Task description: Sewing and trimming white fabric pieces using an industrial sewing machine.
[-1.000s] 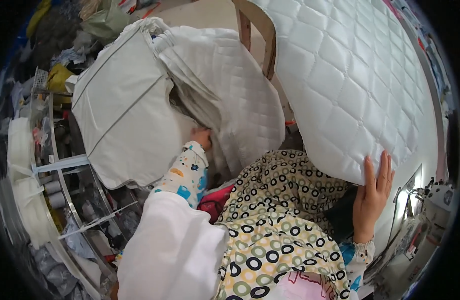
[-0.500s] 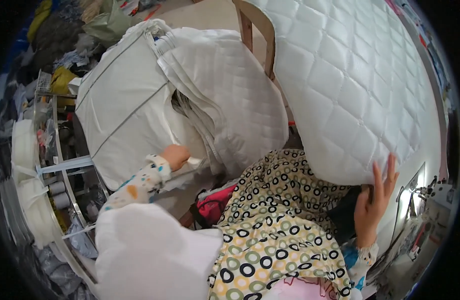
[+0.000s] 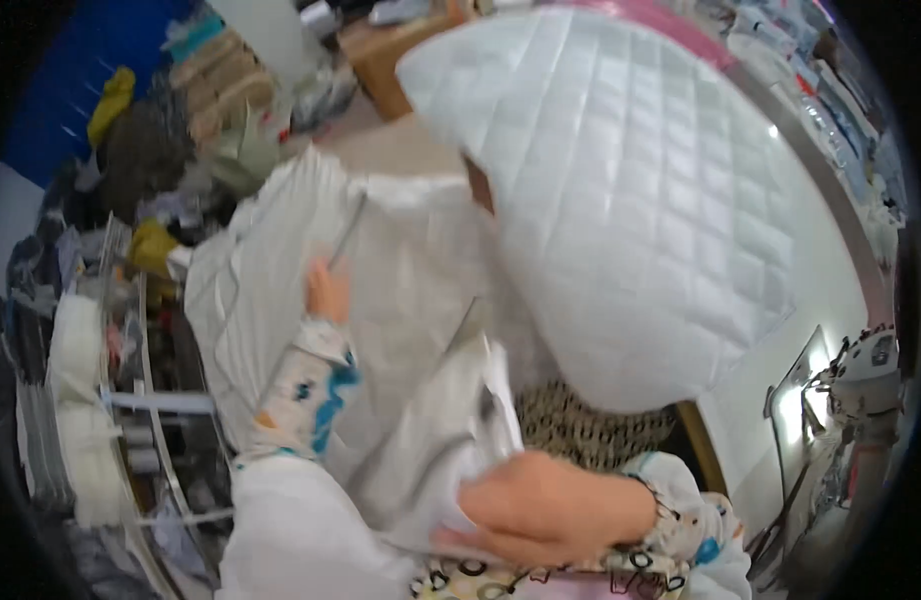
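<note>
Near the middle, close in front of the body, a white cloth point(image 3: 411, 470) rises in a loose fold, its upper edge standing in a peak and its near part creased. The right hand point(image 3: 556, 505) has its fingers bent and seems pinched on the cloth's near edge, though blur hides the fingertips. Well apart from it, farther off and to the left, the left hand point(image 3: 326, 290) lies over or against the pale pile point(image 3: 261, 240); it is too smeared to tell whether it grips anything or only rests there.

The cloth looks light and limp, with a faint sheen, so it probably slides easily and folds under its own weight. It should not be fragile. A single-handed hold would likely let the far side sag; its edge, taken at two spread points, looks the surest grip, since the smooth middle offers little to pinch.

To the right, a quilted panel point(image 3: 641, 230), seemingly thicker and springier, hangs over the near side of the table point(image 3: 751, 430). Beyond that, at far right, stands a machine point(image 3: 866, 370) beside a bright light. On the left are a metal rack point(image 3: 151, 380) and white rolls point(image 3: 81, 450); a brown box point(image 3: 386, 65) sits at the far side.
</note>
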Tool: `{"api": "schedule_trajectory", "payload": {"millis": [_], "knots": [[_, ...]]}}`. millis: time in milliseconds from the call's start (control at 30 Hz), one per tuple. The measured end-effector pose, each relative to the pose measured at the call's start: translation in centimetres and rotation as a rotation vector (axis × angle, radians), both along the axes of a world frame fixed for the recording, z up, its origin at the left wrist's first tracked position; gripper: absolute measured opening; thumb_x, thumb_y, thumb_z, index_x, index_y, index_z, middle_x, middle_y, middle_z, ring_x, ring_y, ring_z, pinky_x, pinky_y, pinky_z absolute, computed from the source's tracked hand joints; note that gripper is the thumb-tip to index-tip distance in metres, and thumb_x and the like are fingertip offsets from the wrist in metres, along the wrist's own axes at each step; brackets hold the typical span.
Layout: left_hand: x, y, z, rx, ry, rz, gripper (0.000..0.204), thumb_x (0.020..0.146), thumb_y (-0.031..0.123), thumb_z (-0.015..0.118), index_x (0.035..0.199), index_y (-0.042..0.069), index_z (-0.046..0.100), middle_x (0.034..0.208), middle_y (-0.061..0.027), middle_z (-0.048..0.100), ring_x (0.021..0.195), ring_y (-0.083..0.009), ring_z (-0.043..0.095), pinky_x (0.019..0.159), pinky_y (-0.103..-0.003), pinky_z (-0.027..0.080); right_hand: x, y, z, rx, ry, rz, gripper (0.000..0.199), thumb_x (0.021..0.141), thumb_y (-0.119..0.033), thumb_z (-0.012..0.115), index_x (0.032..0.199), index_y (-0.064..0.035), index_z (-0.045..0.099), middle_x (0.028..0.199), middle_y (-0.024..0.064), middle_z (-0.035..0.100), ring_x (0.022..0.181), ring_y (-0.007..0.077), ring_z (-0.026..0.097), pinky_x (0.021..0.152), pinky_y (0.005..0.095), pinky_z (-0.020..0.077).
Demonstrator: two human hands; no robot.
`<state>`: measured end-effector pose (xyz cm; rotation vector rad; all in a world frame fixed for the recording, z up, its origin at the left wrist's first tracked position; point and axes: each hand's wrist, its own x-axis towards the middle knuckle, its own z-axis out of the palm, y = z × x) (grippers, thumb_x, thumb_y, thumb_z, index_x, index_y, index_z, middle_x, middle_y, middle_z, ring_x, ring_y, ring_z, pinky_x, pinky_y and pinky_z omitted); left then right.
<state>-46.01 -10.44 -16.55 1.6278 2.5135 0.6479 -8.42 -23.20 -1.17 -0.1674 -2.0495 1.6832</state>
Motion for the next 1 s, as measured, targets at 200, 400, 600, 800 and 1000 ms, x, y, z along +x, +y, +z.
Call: {"api": "schedule_trajectory", "payload": {"millis": [200,400,600,800,1000], "knots": [[3.3,-6.4,-18.2,-0.520,-0.200,-0.017,0.044,0.104,0.039,0.050,0.109,-0.002,0.064,0.100,-0.0206,0.068,0.095,-0.0334,0.062,0.087,-0.040,0.049,7.7,-0.1,6.2,-0.157,0.293,0.035,0.028,0.100,-0.012,0.059,0.075,0.0006,0.059,0.068,0.0156,0.053,0.061,0.0332,0.057,0.058,0.0426,0.0409],[4.0,-7.1,-19.0,-0.497,-0.227,-0.052,0.043,0.104,0.038,0.051,0.111,-0.001,0.065,0.103,-0.0208,0.068,0.098,-0.0337,0.063,0.088,-0.040,0.049,8.0,-1.5,4.7,-0.243,0.237,0.028,0.027,0.103,-0.014,0.056,0.079,-0.0004,0.057,0.068,0.0109,0.054,0.062,0.0234,0.054,0.060,0.0366,0.0415],[-2.6,-6.3,-10.1,-0.230,-0.161,-0.024,0.041,0.104,0.038,0.051,0.112,0.000,0.066,0.106,-0.0210,0.068,0.102,-0.0340,0.063,0.090,-0.040,0.049,8.4,-2.5,2.4,-0.440,-0.011,-0.109,0.023,0.102,-0.022,0.058,0.103,0.0005,0.063,0.086,0.0133,0.064,0.082,0.0193,0.061,0.075,0.0354,0.0486],[-16.2,-1.7,10.5,0.261,0.205,0.153,0.039,0.104,0.037,0.052,0.113,0.001,0.066,0.109,-0.0212,0.068,0.105,-0.0343,0.063,0.092,-0.040,0.049,7.9,-2.3,-0.1,-0.429,0.048,-0.177,0.029,0.107,-0.029,0.048,0.108,-0.0033,0.062,0.075,-0.0038,0.053,0.070,0.0059,0.045,0.064,0.0269,0.0394],[-8.4,14.2,35.3,0.984,0.959,0.057,0.040,0.096,0.027,0.057,0.131,0.008,0.062,0.115,-0.0223,0.064,0.105,-0.0375,0.062,0.090,-0.043,0.049,10.4,-4.1,-2.2,-0.163,0.119,-0.124,0.029,0.106,-0.031,0.046,0.106,-0.0040,0.057,0.071,0.0141,0.050,0.065,0.0281,0.049,0.063,0.0384,0.0413]]}}
